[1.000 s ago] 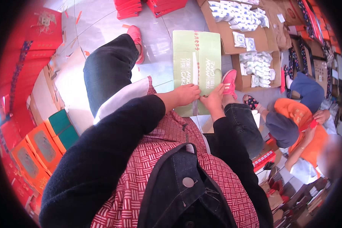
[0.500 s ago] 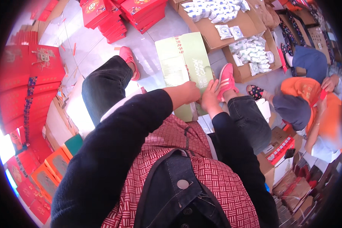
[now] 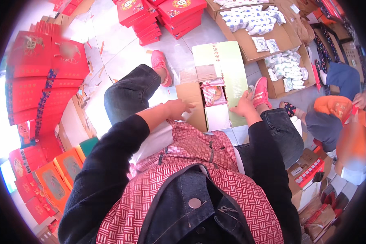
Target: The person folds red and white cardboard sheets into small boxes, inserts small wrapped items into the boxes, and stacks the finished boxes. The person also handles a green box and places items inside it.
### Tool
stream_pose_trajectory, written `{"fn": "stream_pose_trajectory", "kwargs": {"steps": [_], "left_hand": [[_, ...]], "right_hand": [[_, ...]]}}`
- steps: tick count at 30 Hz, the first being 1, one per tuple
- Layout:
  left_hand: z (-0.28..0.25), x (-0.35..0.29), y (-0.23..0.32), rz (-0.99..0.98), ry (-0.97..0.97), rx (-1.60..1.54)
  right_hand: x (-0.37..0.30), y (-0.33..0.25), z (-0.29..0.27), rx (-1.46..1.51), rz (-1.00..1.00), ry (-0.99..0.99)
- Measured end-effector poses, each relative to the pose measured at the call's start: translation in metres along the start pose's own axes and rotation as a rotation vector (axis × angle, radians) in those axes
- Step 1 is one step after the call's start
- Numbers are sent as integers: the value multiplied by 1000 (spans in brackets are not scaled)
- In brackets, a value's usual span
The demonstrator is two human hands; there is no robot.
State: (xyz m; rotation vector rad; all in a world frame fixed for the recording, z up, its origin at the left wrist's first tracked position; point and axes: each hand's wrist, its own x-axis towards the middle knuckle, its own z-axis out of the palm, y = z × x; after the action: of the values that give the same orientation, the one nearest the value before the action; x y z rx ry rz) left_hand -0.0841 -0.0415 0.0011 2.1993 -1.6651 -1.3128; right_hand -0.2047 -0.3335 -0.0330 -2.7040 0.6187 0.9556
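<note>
A cardboard box [image 3: 238, 77] with pale green outer sides stands between my feet, its top flaps folded apart. One brown flap [image 3: 191, 95] leans out to the left, and a green one lies to the right. Through the gap show red-and-white wrapped packets [image 3: 212, 94] and a plain white panel [image 3: 217, 118]. My left hand [image 3: 178, 109] is beside the brown flap with its fingers spread and nothing in them. Over the green flap rests my right hand [image 3: 245, 107], fingers apart, thumb toward the opening.
Cartons of white packets [image 3: 286, 69] stand ahead to the right. Stacked red gift boxes [image 3: 183, 16] are ahead, with more red boxes [image 3: 32, 81] along the left near orange boxes [image 3: 53, 183]. A person in orange [image 3: 333, 106] sits at right.
The box's flaps have come apart, baring the packets inside. My hands, close together before, are now separated, the left one moved left and the right one moved right.
</note>
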Motion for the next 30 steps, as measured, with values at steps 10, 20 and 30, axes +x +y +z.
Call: {"fn": "stream_pose_trajectory", "kwargs": {"steps": [10,20,30], "left_hand": [[-42,83,-2,-312,941,-232],[-180,98,-27,461,740,-2211],[-181,86,-152,-175,1420,-2106]], "right_hand": [[35,-59,-64,541,-108,653],[110,-112,-210,497,-493,561],[75,-109,-343,1011,-701,411]]}}
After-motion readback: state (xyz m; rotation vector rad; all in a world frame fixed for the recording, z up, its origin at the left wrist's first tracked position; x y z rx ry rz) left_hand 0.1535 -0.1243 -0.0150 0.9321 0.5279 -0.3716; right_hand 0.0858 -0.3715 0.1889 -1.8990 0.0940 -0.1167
